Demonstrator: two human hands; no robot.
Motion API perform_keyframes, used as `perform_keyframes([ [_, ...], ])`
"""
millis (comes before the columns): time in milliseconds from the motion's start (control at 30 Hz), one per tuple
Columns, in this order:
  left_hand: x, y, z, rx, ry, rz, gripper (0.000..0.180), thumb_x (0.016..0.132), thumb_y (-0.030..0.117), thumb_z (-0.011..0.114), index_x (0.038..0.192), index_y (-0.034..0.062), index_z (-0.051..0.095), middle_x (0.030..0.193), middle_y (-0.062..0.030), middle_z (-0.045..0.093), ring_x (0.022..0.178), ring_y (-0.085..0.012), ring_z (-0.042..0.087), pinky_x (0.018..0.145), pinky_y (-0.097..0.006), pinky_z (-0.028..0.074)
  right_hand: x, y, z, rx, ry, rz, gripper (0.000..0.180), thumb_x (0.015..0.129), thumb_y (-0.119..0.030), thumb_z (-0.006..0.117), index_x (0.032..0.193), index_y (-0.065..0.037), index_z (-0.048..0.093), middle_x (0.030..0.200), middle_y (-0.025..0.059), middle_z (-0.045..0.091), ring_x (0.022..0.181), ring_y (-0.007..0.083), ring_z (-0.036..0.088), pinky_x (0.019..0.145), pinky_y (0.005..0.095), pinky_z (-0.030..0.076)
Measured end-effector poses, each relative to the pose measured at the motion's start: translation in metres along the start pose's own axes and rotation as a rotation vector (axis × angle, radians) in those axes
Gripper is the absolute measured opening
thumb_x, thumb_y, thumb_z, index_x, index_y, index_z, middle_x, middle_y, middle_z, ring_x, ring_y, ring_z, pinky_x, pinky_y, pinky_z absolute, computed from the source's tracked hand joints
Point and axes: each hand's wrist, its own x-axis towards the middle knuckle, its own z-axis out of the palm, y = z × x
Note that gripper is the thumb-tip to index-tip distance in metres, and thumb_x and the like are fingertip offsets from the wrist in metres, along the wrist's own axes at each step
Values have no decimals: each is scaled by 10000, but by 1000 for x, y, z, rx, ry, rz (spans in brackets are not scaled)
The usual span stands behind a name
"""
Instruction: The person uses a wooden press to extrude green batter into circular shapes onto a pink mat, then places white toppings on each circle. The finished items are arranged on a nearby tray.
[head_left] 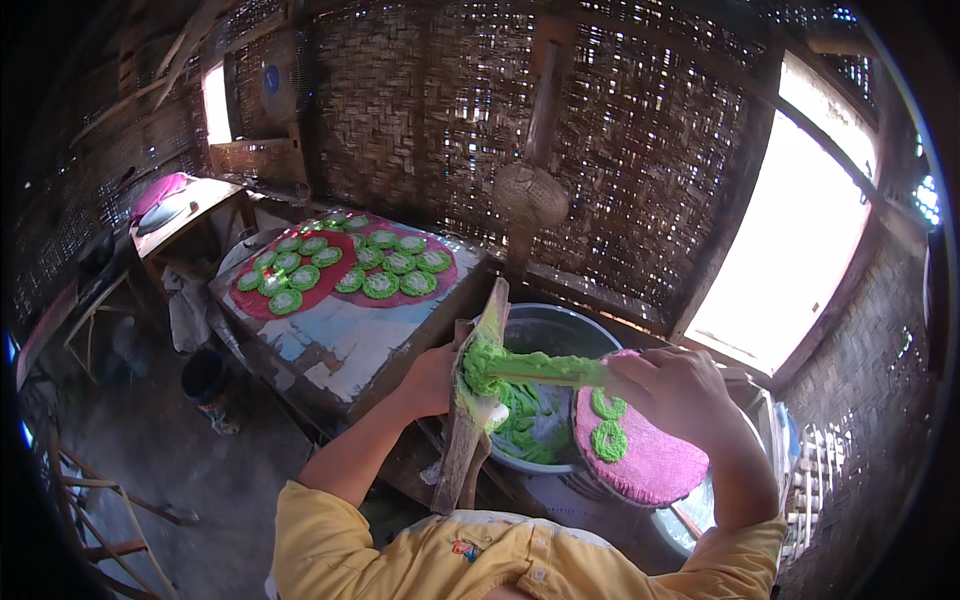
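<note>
My left hand is wrapped round the left side of a worn wooden piece standing tilted before my chest; some of its fingers are hidden behind the wood. A lump of bright green dough fills the middle of that piece. My right hand grips a flat stick thickly coated with dough, its far end pushed into the lump. Beneath the stick is a large metal basin with green dough smeared inside. Right of it, a pink cloth-covered round tray carries green dough rings.
On the low table at left, two round cloths, one red and one pink, hold several green rings. A dark bucket stands on the floor. A perforated ladle hangs on the woven wall beside a bright window.
</note>
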Motion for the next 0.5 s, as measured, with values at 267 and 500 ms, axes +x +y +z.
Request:
perform_keyframes([
  [267,0,33,12,251,6,-15,403,656,384,698,975,140,664,955,-151,585,849,-339,604,747,-418,490,29,-19,0,34,-495,104,257,913,-335,471,907,-92,555,612,86,583,569,310,601,502,417,453],
  [500,2,37,9,152,76,-17,365,659,359,693,926,112,662,916,-148,602,828,-337,608,727,-411,497,34,-46,51,-121,12,-216,192,856,-269,551,836,-78,553,732,81,588,620,229,575,529,379,437],
])
